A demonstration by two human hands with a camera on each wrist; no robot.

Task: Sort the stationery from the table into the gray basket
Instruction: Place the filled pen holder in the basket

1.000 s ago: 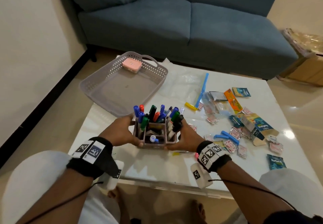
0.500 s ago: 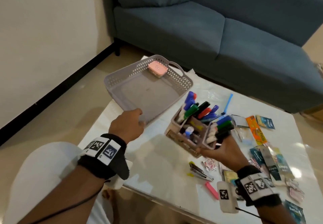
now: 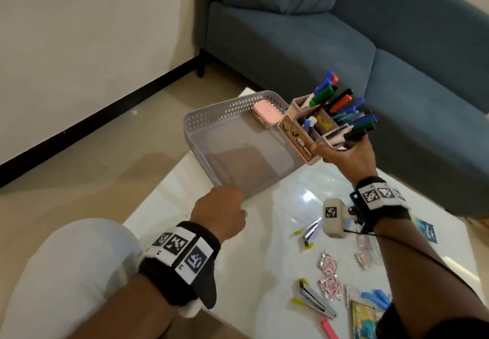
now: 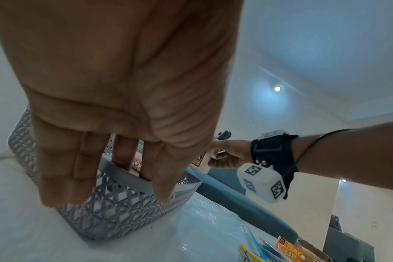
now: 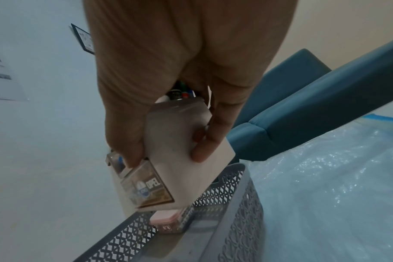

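Note:
The gray basket (image 3: 232, 150) lies at the table's far left, with a pink box (image 3: 266, 113) at its far wall. My left hand (image 3: 225, 206) is at the basket's near handle (image 4: 128, 174); in the left wrist view some fingers (image 4: 123, 154) pass through the handle opening. My right hand (image 3: 341, 153) grips a beige pen holder (image 3: 299, 137) full of coloured markers (image 3: 341, 105). The holder is tilted and held in the air over the basket's right rim (image 5: 233, 173). The pink box (image 5: 166, 218) shows just below the holder (image 5: 180, 156) in the right wrist view.
On the white table (image 3: 264, 246) in front of me lie two staplers (image 3: 315, 300), several foil sachets (image 3: 328, 263), blue clips (image 3: 375, 296) and a pink piece (image 3: 329, 329). A crinkled plastic bag (image 5: 325, 168) lies right of the basket. A blue sofa (image 3: 304, 39) stands behind.
My left hand let go of the pen holder and went to the basket's near handle. My right hand alone lifted the holder, tilted it and carried it up over the basket's right side.

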